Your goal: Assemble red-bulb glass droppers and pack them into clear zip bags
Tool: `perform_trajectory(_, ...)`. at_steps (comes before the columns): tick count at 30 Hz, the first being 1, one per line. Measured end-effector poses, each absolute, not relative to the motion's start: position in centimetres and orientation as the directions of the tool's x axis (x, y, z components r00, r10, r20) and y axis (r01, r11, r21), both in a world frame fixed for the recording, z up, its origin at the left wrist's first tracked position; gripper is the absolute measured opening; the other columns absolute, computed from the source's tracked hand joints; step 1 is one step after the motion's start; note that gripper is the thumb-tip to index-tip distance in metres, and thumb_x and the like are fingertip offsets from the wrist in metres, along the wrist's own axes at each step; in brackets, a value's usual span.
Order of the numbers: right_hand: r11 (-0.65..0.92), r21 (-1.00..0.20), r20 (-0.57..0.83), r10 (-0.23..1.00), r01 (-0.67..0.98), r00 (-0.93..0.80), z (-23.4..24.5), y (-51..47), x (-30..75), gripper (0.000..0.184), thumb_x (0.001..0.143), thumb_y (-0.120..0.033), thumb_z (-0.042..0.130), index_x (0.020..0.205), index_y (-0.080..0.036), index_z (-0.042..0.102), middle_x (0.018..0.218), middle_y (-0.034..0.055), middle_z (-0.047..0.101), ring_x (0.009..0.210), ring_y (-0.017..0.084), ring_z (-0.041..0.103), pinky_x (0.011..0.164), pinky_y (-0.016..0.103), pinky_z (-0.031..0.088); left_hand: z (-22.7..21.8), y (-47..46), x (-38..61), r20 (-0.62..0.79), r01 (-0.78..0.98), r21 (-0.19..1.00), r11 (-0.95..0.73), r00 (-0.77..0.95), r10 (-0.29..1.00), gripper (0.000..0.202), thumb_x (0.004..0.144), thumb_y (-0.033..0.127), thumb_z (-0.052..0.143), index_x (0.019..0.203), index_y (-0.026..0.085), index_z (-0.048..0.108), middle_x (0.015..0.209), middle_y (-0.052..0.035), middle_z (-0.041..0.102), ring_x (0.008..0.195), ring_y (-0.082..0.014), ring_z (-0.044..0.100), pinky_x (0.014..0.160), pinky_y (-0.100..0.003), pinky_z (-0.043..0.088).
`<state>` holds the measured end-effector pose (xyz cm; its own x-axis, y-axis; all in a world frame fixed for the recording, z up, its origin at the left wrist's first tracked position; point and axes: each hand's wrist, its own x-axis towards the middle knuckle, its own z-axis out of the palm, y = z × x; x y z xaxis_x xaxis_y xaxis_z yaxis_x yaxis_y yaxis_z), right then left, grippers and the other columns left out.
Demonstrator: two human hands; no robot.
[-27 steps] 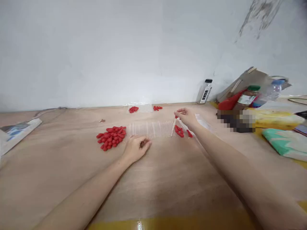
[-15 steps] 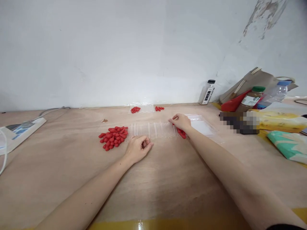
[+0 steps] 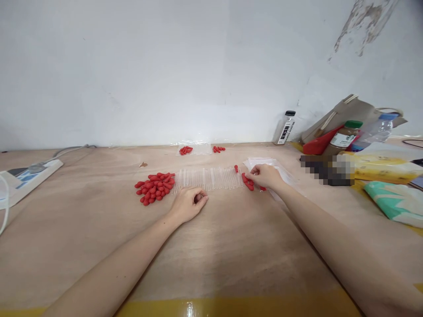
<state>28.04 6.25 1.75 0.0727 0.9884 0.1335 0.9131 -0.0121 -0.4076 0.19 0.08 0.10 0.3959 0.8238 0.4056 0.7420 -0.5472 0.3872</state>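
A row of clear, thin tubes (image 3: 206, 178) lies side by side across the middle of the table. My left hand (image 3: 189, 203) rests at the row's near edge, loosely curled, with no object showing in it. Left of the row is a pile of red rubber bulbs (image 3: 153, 189). My right hand (image 3: 266, 176) is at the row's right end, thumb and fingers pinched at a red rubber bulb (image 3: 247, 182) in a small group; the fingertips partly hide the contact. One red bulb (image 3: 236, 169) sits at the far end of a tube near the right.
Against the wall lie a clear bag (image 3: 201, 148) and small groups of red bulbs (image 3: 218, 149). Clear plastic bags (image 3: 261, 161) lie beyond my right hand. Bottles (image 3: 286, 127), a tissue pack (image 3: 396, 202) and a grey bag (image 3: 333, 116) stand right. A power strip (image 3: 33, 180) is left.
My right hand has moved right and a little toward me, from the tubes' far ends to the small group of bulbs. A bulb now shows at a tube's end. My left hand stays put.
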Motion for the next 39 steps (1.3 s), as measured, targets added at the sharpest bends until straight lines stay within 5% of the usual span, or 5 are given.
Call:
perform_trajectory(4,-0.037,-0.381,0.044,0.997,0.924,0.058,1.5,6.5,27.4,0.03,0.07,-0.046,0.049,0.061,-0.02,0.062,0.06,0.0017,0.062,0.055,0.014,0.056,0.056,0.025,0.035,0.0,0.1,0.1,0.395,0.747,0.385,-0.542,0.398,0.828,0.011,0.077,0.025,0.053,0.073,0.019,0.06,0.06,0.0026,0.053,0.057,-0.0104,0.048,0.057,-0.023,0.037)
perform_trajectory(12,-0.06,-0.339,0.181,0.975,0.939,0.128,1.2,6.6,26.8,0.022,0.069,-0.037,0.049,0.064,-0.021,0.062,0.075,0.0052,0.065,0.074,0.019,0.058,0.061,0.027,0.036,0.1,0.0,0.2,0.385,0.771,0.362,-0.524,0.388,0.837,0.012,0.078,0.027,0.052,0.073,0.019,0.06,0.061,0.0022,0.056,0.059,-0.0116,0.05,0.062,-0.026,0.037)
perform_trajectory(19,-0.077,-0.327,0.214,0.965,0.942,0.153,1.0,6.7,26.5,0.019,0.07,-0.035,0.048,0.066,-0.02,0.059,0.078,0.0053,0.064,0.078,0.021,0.058,0.067,0.031,0.037,1.2,2.2,2.4,0.494,0.932,0.2,-0.303,0.172,0.853,0.024,0.078,0.04,0.051,0.07,0.019,0.06,0.078,-0.0047,0.061,0.085,-0.0232,0.052,0.079,-0.039,0.034)
perform_trajectory(25,-0.041,-0.428,0.323,0.926,0.903,0.195,0.9,6.6,26.4,0.017,0.069,-0.031,0.048,0.064,-0.02,0.059,0.077,0.0061,0.064,0.08,0.021,0.056,0.069,0.032,0.037,1.6,5.5,5.0,0.408,0.973,0.178,-0.147,0.063,0.911,0.036,0.069,0.052,0.055,0.07,0.016,0.062,0.09,-0.0137,0.06,0.095,-0.0326,0.048,0.081,-0.047,0.032)
perform_trajectory(39,0.276,-0.548,0.57,0.814,0.79,0.111,-0.4,6.1,24.8,0.015,0.073,-0.033,0.051,0.07,-0.019,0.055,0.073,0.0025,0.062,0.073,0.017,0.053,0.074,0.032,0.037,3.2,6.1,7.1,0.274,0.978,0.159,-0.132,0.085,0.958,0.021,0.074,0.027,0.051,0.073,0.009,0.061,0.087,-0.0215,0.061,0.092,-0.0355,0.053,0.074,-0.044,0.038)
